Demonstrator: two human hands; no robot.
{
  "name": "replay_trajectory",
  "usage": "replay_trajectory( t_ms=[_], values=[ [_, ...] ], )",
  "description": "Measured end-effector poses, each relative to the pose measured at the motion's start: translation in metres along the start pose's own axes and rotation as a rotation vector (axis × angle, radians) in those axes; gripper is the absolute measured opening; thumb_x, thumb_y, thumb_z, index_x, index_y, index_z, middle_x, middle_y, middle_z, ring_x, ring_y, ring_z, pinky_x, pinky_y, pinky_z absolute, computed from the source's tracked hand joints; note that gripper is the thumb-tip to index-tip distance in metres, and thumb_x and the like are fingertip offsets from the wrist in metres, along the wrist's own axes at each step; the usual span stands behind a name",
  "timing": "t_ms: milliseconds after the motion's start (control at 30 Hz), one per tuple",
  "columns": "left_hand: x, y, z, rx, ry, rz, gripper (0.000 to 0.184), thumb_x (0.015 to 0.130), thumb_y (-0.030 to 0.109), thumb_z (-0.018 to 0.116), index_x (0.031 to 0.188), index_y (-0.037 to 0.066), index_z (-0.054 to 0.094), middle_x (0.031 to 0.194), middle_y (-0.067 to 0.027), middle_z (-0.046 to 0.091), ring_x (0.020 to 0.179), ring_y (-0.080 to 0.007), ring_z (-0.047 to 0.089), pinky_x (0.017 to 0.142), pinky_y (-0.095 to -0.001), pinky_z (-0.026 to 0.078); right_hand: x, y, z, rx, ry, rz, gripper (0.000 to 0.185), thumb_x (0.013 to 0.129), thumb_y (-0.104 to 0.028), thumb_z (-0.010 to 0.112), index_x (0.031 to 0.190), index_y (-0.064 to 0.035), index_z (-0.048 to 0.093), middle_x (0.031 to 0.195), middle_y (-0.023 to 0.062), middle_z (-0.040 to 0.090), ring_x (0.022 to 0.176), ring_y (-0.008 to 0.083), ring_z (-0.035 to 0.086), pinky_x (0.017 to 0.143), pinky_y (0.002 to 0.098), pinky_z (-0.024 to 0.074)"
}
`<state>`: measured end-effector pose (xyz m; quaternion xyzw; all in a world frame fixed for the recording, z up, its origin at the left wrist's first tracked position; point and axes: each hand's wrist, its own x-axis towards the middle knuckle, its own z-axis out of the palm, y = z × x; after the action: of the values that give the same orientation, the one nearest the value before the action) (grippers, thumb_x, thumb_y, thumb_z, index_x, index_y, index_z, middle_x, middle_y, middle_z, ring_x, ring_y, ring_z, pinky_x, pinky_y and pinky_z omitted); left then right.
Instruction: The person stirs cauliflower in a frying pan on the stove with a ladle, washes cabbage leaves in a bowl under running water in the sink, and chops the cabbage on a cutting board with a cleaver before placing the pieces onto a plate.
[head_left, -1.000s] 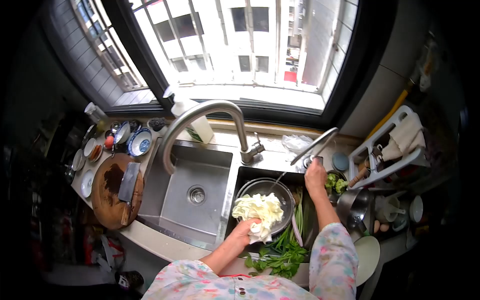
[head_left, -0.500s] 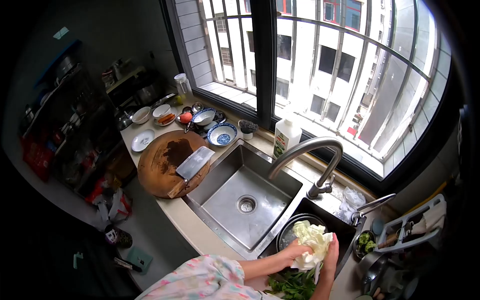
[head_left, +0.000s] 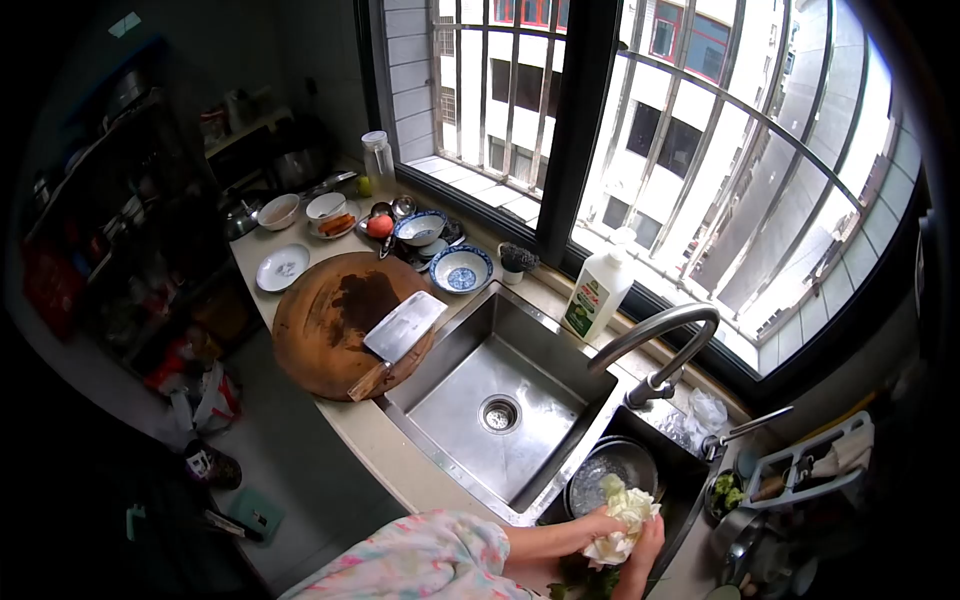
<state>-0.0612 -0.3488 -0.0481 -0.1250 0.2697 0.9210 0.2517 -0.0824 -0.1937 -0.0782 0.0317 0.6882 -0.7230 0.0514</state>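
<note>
My left hand (head_left: 588, 532) is closed around pale cabbage leaves (head_left: 628, 524) from the left. My right hand (head_left: 646, 548) grips the same bunch on the right side. The bunch is held over the near edge of a round metal bowl (head_left: 640, 464) that stands in the small sink. A loose-looking pale piece sticks up toward the bowl. Below my hands, dark leafy greens (head_left: 590, 578) are partly hidden by them.
The large steel sink (head_left: 470, 400) lies left of my hands, with a curved faucet (head_left: 690, 335) behind. A cleaver (head_left: 405, 328) rests on a round wooden chopping board (head_left: 335, 320). Bowls stand farther back, and a white bottle (head_left: 600, 285) is by the window.
The view has shifted. My hands and the cabbage are lower and nearer to me, so more of the bowl shows. The greens are more covered.
</note>
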Motion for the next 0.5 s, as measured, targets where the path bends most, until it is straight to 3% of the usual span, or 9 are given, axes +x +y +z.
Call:
replay_trajectory(
  t_ms=[33,100,167,200,300,333,367,467,500],
  values=[
    [0.007,0.011,0.008,0.194,0.057,0.016,0.058,0.063,-0.002,0.058,0.119,0.005,0.046,0.103,-0.0083,0.058,0.092,-0.0199,0.058,0.076,-0.031,0.048,-0.005,-0.044,0.026,-0.015,0.041,-0.029,0.034,0.088,-0.015,0.042,0.116,0.0031,0.046,0.104,0.0109,0.055,0.091,0.0188,0.055,0.079,0.0302,0.0447],
    [0.001,0.035,0.031,0.262,-0.013,0.236,0.061,0.057,0.0,0.059,0.117,0.004,0.046,0.101,-0.0074,0.057,0.093,-0.018,0.055,0.079,-0.0274,0.044,-0.004,-0.079,0.04,0.08,0.066,-0.158,0.039,0.089,-0.017,0.041,0.123,0.0033,0.039,0.112,0.0126,0.052,0.096,0.0206,0.054,0.081,0.0316,0.0442],
    [-0.008,0.06,0.046,0.386,-0.102,0.311,0.064,0.055,0.0,0.061,0.117,0.003,0.045,0.106,-0.0077,0.054,0.099,-0.0174,0.051,0.083,-0.0272,0.042,-0.009,-0.111,0.058,0.027,0.146,-0.283,0.039,0.09,-0.017,0.04,0.123,0.0034,0.038,0.113,0.0129,0.05,0.098,0.0202,0.052,0.081,0.0313,0.0438],
    [-0.025,0.074,0.056,0.518,-0.013,0.366,0.066,0.054,0.0,0.061,0.118,0.003,0.044,0.105,-0.0077,0.054,0.099,-0.0166,0.051,0.084,-0.0268,0.041,-0.01,-0.114,0.06,-0.031,0.176,-0.331,0.039,0.089,-0.016,0.039,0.124,0.0031,0.038,0.115,0.0129,0.049,0.099,0.0197,0.051,0.082,0.0308,0.0432],
    [-0.037,0.061,0.032,0.411,-0.005,0.323,0.068,0.056,-0.001,0.06,0.121,0.003,0.042,0.105,-0.0082,0.055,0.098,-0.0173,0.052,0.083,-0.0273,0.042,-0.027,-0.104,0.086,-0.048,0.251,-0.313,0.039,0.085,-0.011,0.04,0.12,0.0055,0.043,0.108,0.0121,0.054,0.093,0.02,0.054,0.08,0.0305,0.0439],
    [-0.032,0.052,0.012,0.273,0.0,0.113,0.065,0.058,-0.002,0.059,0.12,0.003,0.043,0.104,-0.0087,0.056,0.094,-0.0176,0.055,0.08,-0.0282,0.045,-0.028,-0.092,0.089,-0.212,0.234,-0.214,0.037,0.084,-0.01,0.041,0.116,0.0061,0.046,0.104,0.0127,0.056,0.091,0.0203,0.055,0.079,0.03,0.0445],
    [-0.034,0.04,0.0,0.25,-0.013,0.124,0.063,0.058,-0.002,0.058,0.12,0.003,0.044,0.103,-0.0088,0.056,0.093,-0.0176,0.055,0.079,-0.0283,0.045,-0.023,-0.057,0.073,-0.198,0.125,-0.099,0.034,0.087,-0.014,0.043,0.114,0.0051,0.049,0.104,0.011,0.056,0.092,0.0188,0.054,0.081,0.0295,0.0437],
    [-0.063,0.054,-0.014,0.183,-0.051,0.092,0.057,0.061,-0.002,0.057,0.117,0.003,0.047,0.099,-0.0085,0.057,0.089,-0.0165,0.057,0.075,-0.0285,0.047,-0.023,-0.014,0.067,-0.088,0.1,-0.172,0.033,0.086,-0.012,0.042,0.114,0.0054,0.048,0.107,0.0112,0.056,0.094,0.0189,0.055,0.081,0.03,0.044],
    [-0.07,0.059,-0.018,0.224,-0.032,0.076,0.056,0.061,-0.002,0.057,0.116,0.003,0.047,0.099,-0.0083,0.057,0.089,-0.0164,0.057,0.075,-0.0285,0.047,-0.036,-0.039,0.09,-0.148,0.138,-0.149,0.034,0.086,-0.011,0.041,0.115,0.0052,0.047,0.107,0.0111,0.056,0.094,0.0187,0.055,0.082,0.0299,0.0441]
  ],
)
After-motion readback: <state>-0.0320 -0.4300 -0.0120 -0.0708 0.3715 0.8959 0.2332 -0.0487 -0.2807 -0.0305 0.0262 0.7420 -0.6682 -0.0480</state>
